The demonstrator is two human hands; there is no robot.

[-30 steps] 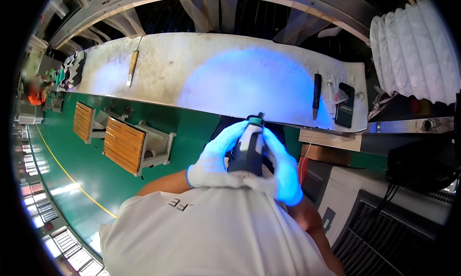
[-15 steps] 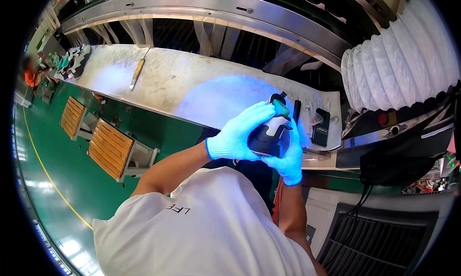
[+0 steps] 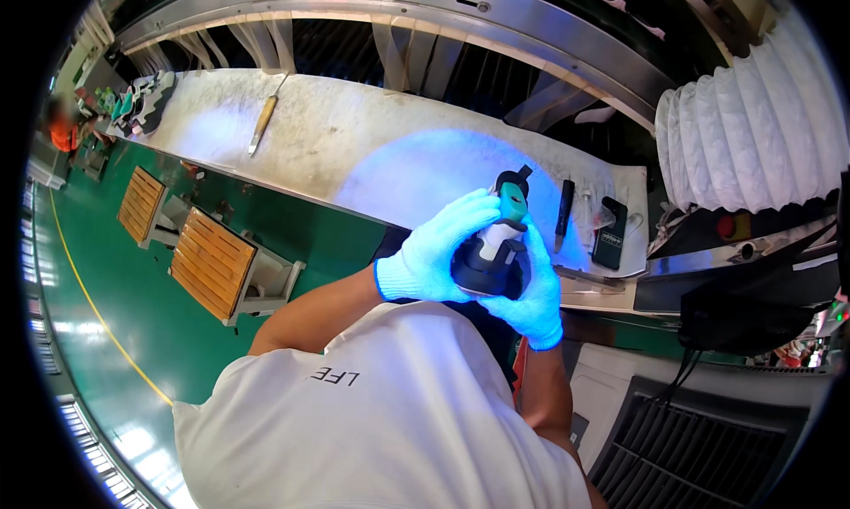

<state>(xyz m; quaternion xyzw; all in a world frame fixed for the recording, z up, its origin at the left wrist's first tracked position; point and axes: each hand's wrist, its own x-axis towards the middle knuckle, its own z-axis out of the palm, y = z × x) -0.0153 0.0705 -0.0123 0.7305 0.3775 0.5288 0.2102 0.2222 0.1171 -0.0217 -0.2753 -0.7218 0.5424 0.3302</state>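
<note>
Holding a shoe (image 3: pixel 490 259) with both gloved hands, chest-high, just above the near edge of the desk (image 3: pixel 354 146). Left hand (image 3: pixel 438 254) wraps over the upper from the left; right hand (image 3: pixel 531 298) cups it from below and the right, fingers closed on it. Shoe: dark sole toward the body, white upper, teal heel part pointing away. Judged step: inspection or turning of the shoe under the blue lamp patch. Next move would need a steady two-hand grip while rotating it. Beyond, on the desk: black pen-like tool (image 3: pixel 563 213), dark phone (image 3: pixel 610 233); farther left, a wooden-handled tool (image 3: pixel 264 125).
</note>
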